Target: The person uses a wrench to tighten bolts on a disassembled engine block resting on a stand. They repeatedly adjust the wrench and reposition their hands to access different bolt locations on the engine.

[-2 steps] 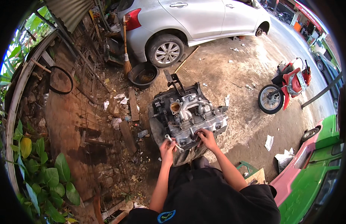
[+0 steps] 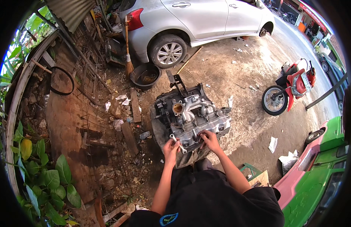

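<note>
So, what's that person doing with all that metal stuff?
Someone is at an engine that sits on the ground in front of them. Their left hand holds a silver wrench beside the engine's near edge. Their right hand has its fingers at the engine's silver cover; whether it grips something small is hard to see. A silver car and a red motorbike stand beyond.

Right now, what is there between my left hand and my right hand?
Between your left hand and right hand, the head view shows one end of the pale wrench and part of the metal engine cover.
</note>
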A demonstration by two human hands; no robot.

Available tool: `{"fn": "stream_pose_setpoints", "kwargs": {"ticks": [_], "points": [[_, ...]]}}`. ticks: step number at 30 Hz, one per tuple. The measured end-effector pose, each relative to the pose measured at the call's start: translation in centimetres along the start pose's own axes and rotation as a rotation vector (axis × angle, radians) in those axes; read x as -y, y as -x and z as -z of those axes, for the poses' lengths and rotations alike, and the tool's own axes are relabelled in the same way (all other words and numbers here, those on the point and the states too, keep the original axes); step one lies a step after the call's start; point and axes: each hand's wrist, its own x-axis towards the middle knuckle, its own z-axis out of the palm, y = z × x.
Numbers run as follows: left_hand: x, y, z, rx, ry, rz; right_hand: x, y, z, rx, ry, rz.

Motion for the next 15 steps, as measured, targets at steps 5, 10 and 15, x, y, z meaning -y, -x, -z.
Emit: {"fn": "stream_pose_setpoints", "kwargs": {"ticks": [5, 10, 15], "points": [[-1.2, -2.7, -3.2, 0.145, -0.334, -0.054, -0.3, -0.1, 0.1, 0.02, -0.023, -0.014], [-2.0, -4.9, -5.0, 0.28, -0.825, -0.265, -0.3, -0.9, 0.2, -0.024, 0.036, 0.07], [-2.3, -5.5, -5.2, 0.443, -0.947, -0.317, -0.4, -1.0, 0.2, -0.037, 0.042, 0.073]]}}
